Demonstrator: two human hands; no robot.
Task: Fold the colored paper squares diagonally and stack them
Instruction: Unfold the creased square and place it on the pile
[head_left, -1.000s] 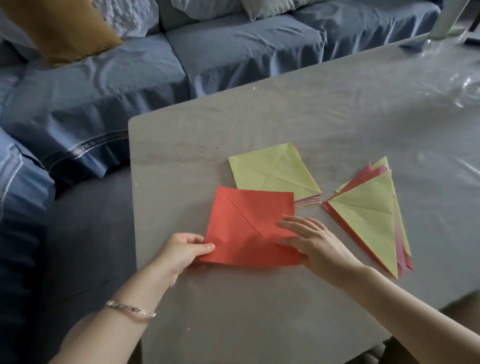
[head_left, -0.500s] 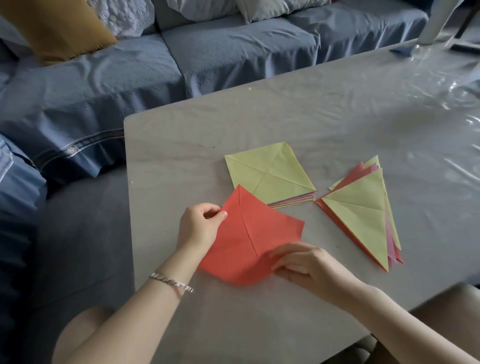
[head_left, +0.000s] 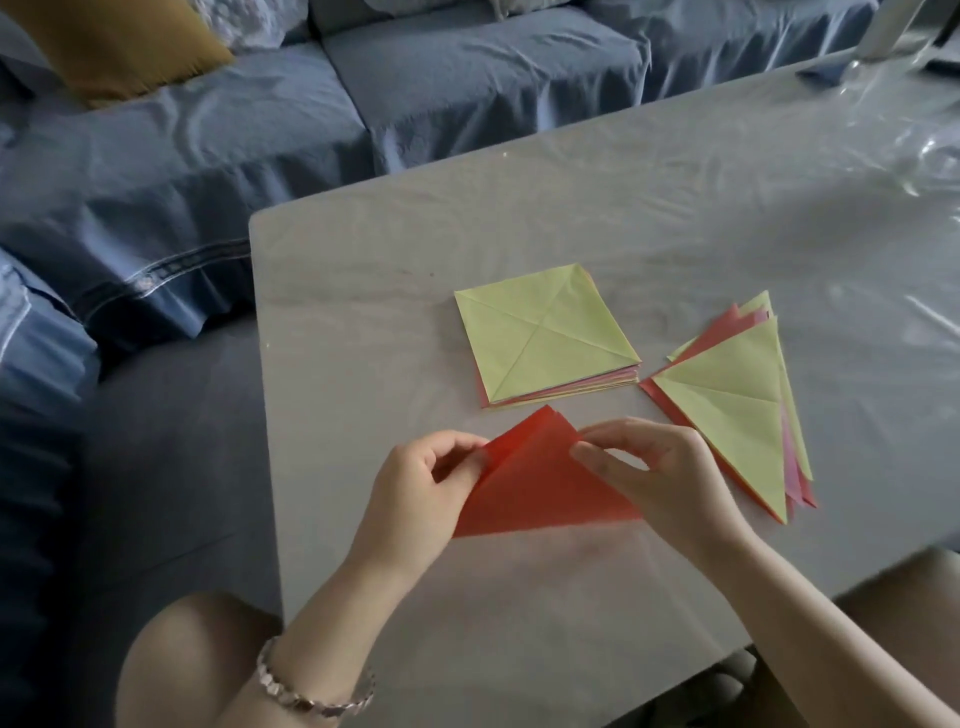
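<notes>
On the pale grey table, just in front of the stack of flat paper squares topped yellow-green and left of the pile of folded triangles, the red paper square was held doubled into a triangle. The left hand and right hand each pinched its upper edges between thumb and fingertips; I judged the corners needed aligning, then creasing flat. No writing was readable.

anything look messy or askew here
The pile of folded triangles on the right is fanned out, with red, pink and yellow edges sticking past the top yellow one. The stack of flat squares beside it sits fairly even.
</notes>
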